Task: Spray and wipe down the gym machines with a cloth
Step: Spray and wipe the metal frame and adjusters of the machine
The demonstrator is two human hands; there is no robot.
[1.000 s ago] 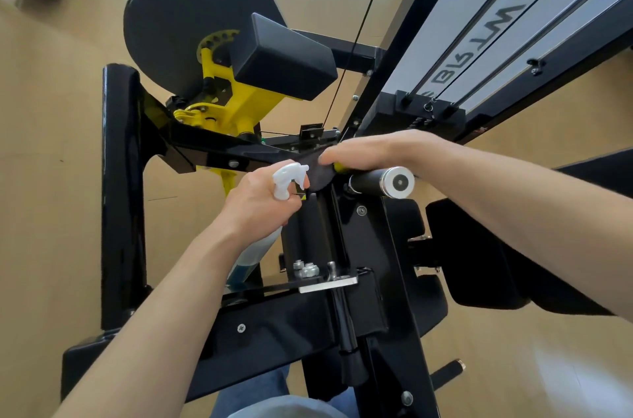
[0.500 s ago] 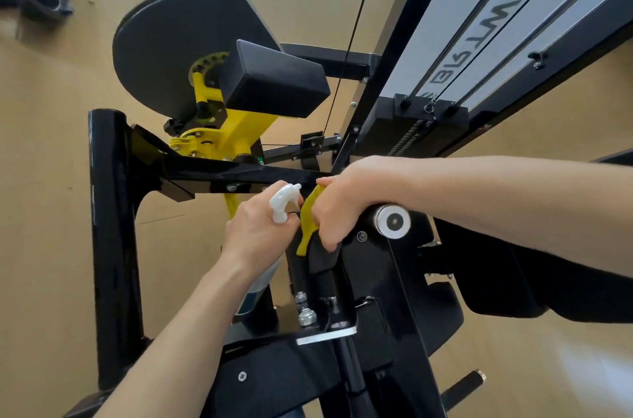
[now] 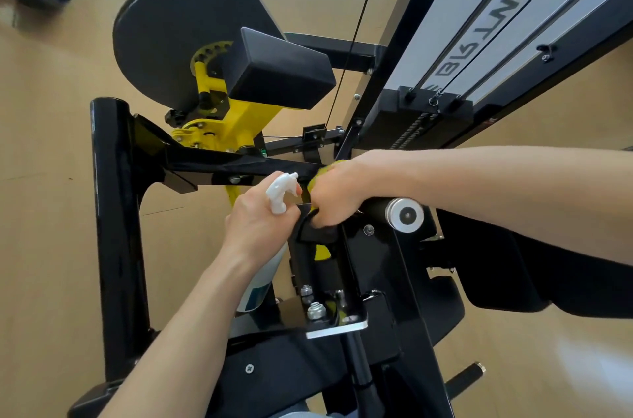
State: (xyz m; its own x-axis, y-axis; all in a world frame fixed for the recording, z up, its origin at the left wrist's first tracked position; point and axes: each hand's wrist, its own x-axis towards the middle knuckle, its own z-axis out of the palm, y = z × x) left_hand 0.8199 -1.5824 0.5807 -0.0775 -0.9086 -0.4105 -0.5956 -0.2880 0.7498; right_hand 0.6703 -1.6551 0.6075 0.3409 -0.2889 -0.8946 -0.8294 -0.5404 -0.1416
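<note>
Yellow cloth (image 3: 317,183) shows in small patches around the right hand (image 3: 334,193), which is curled round it and presses it onto the black frame of the gym machine (image 3: 363,267) just left of a black handle with a chrome end cap (image 3: 406,215). A further scrap of the cloth hangs below the fist against the upright bracket; the fingers are tucked under and mostly hidden.

The left hand (image 3: 260,224) grips the neck of a spray bottle (image 3: 260,284), fingers wrapped round it below the white trigger head (image 3: 282,190), whose nozzle points right, towards the cloth hand. The bottle body hangs down beneath the wrist, pale with a teal label. The two hands are just beside one another, near the centre of the view.

Farther off, a black rectangular pad (image 3: 277,70) sits on a yellow pivot arm (image 3: 233,123) in front of a large dark disc-shaped cam (image 3: 178,30). A glossy black tube (image 3: 114,212) runs down the left side. On the right, the weight-stack shroud (image 3: 479,27) rises with pale panels, guide rods and mirrored lettering, and a thin cable (image 3: 356,30) runs along its left edge. Two nuts (image 3: 315,309) stand on a steel plate at near centre. The floor (image 3: 51,143) is tan.
</note>
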